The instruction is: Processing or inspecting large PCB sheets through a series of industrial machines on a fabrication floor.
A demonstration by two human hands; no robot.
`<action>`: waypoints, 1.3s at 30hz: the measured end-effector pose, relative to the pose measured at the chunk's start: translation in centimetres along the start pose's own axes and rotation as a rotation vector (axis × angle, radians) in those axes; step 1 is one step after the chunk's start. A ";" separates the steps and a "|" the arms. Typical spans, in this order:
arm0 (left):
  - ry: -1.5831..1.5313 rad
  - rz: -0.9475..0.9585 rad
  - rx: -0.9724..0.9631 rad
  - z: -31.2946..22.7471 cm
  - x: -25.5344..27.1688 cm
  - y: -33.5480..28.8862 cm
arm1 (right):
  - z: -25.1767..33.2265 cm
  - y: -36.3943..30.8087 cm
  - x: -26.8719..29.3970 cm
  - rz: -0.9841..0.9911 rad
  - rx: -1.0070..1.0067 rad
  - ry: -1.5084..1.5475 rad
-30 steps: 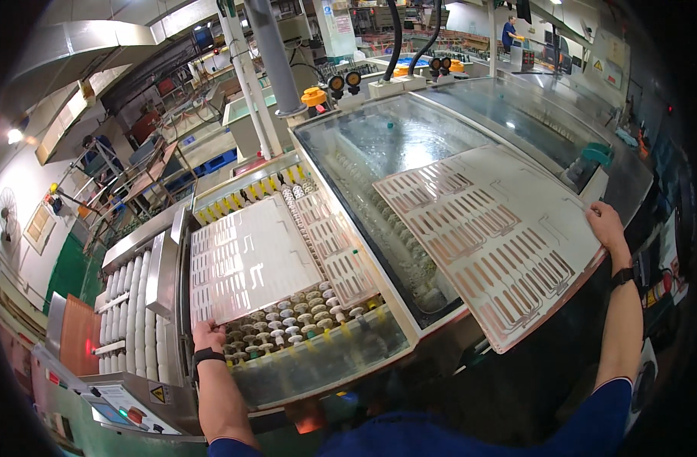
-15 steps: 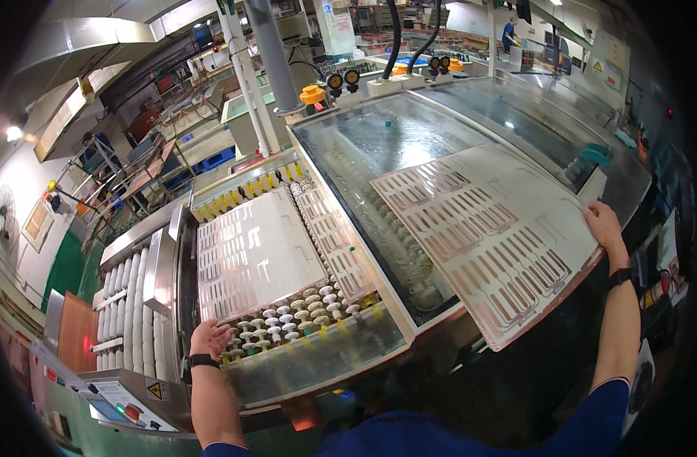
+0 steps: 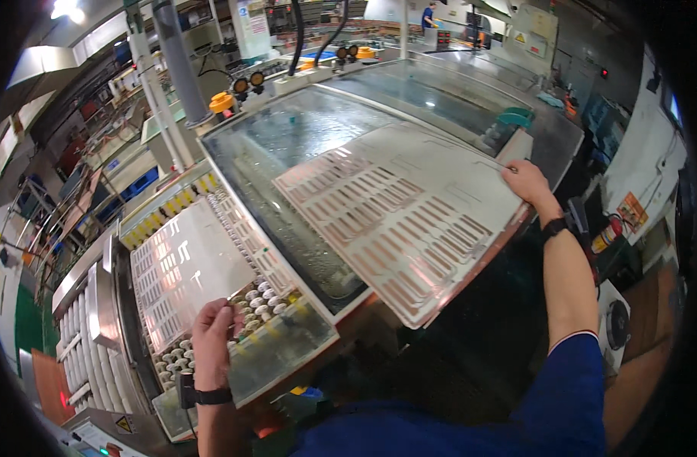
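My right hand (image 3: 525, 181) grips the right edge of a large pale circuit board panel (image 3: 432, 171) with rows of copper-coloured bars. That panel slants over the glass lid of the machine, its near corner jutting past the front edge. My left hand (image 3: 214, 326) hovers over the roller bed, fingers curled in, with nothing visible in them. Just beyond it, a second circuit board panel (image 3: 204, 255) lies flat on the white rollers (image 3: 261, 301). Part of a further panel (image 3: 266, 255) shows beside it, toward the lid.
A wet glass lid (image 3: 257, 164) covers the middle tank. Orange knobs (image 3: 221, 102) and round gauges (image 3: 242, 85) line its far side. White feed rollers (image 3: 89, 339) stand at left. A fire extinguisher (image 3: 606, 234) and a fan (image 3: 615, 324) are at right.
The view has turned rightward, shifting the scene left. My left hand has lifted off the second panel's near corner and its fingers have curled. My right hand still holds the large panel.
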State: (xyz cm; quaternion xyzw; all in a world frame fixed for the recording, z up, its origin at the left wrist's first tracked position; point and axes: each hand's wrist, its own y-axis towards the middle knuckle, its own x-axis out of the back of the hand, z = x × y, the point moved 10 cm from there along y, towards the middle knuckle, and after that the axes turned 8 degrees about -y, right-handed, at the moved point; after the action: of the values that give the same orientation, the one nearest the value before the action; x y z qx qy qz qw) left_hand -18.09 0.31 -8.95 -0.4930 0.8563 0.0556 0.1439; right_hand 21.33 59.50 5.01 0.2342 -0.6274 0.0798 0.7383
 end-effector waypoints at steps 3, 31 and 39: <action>-0.051 0.156 0.184 0.9 -10.5 -2.9 | 0.3 -0.7 0.2 0.018 -0.009 0.006; -0.361 0.172 0.289 2.4 -19.8 -2.9 | -0.1 -0.3 0.9 0.041 0.154 0.255; -0.412 0.038 0.171 2.7 -11.4 -2.6 | 0.1 -0.2 0.0 0.026 0.071 0.063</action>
State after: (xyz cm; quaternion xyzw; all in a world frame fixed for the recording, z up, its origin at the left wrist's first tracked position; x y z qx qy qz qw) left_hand -9.95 9.13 -7.97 -0.4410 0.8195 0.0850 0.3560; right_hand 21.36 59.28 5.01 0.2498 -0.6036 0.1190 0.7478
